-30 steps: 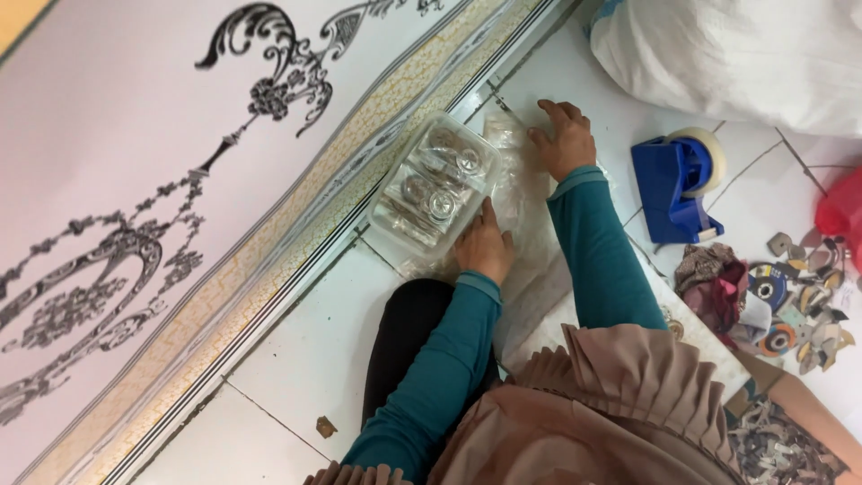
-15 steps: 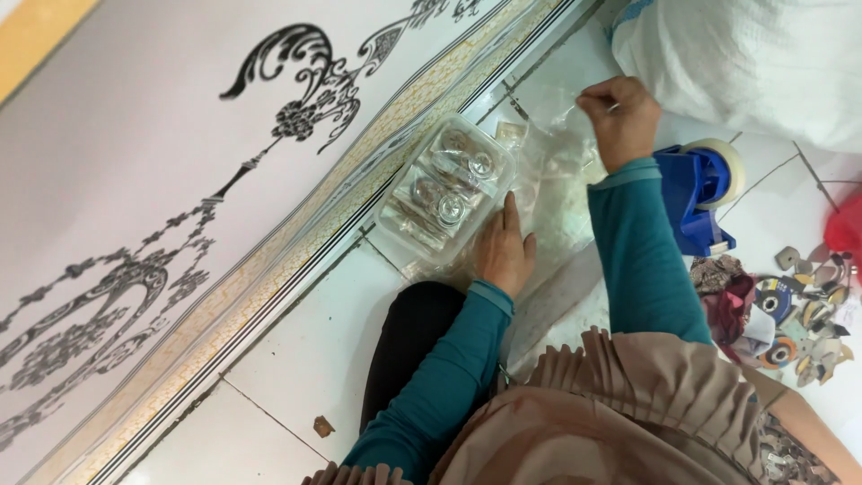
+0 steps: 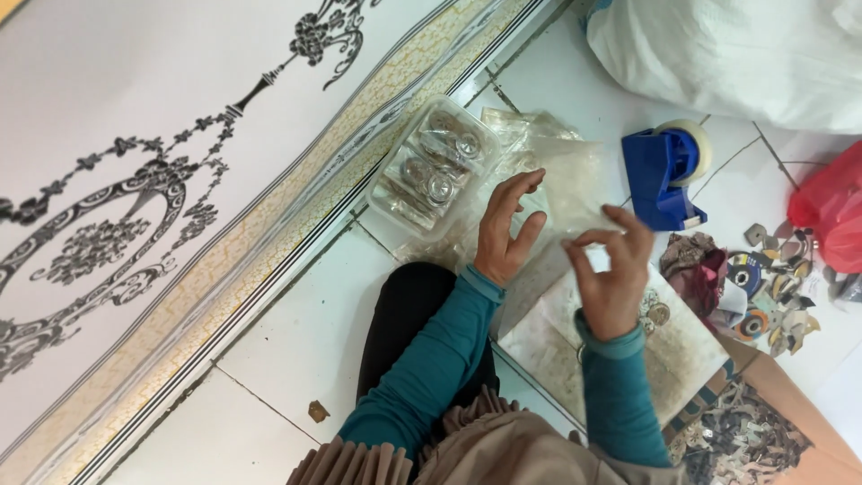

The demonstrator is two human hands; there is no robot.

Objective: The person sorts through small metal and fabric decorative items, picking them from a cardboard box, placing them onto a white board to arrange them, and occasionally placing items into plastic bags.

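Note:
My left hand (image 3: 505,230) is lifted above the floor with its fingers spread, and the fingertips touch a thin clear plastic bag (image 3: 564,190). My right hand (image 3: 615,277) pinches the near edge of that same bag between thumb and fingers. Just beyond my left hand, a clear plastic container (image 3: 435,167) holding round metallic pieces lies on the white tiles. More clear bags (image 3: 516,126) lie crumpled behind it. Under my right hand lies a pale flat sheet (image 3: 669,355) with a few small round pieces on it.
A blue tape dispenser (image 3: 663,176) stands right of the bags. A big white sack (image 3: 736,54) and a red bag (image 3: 835,216) sit at the far right. Small scraps (image 3: 772,287) are piled by a cardboard box (image 3: 763,431). A patterned mat (image 3: 135,180) covers the left.
My left hand has lifted off the bag pile by the container. My right hand has pulled back from the far bags toward me, bringing a clear bag between both hands.

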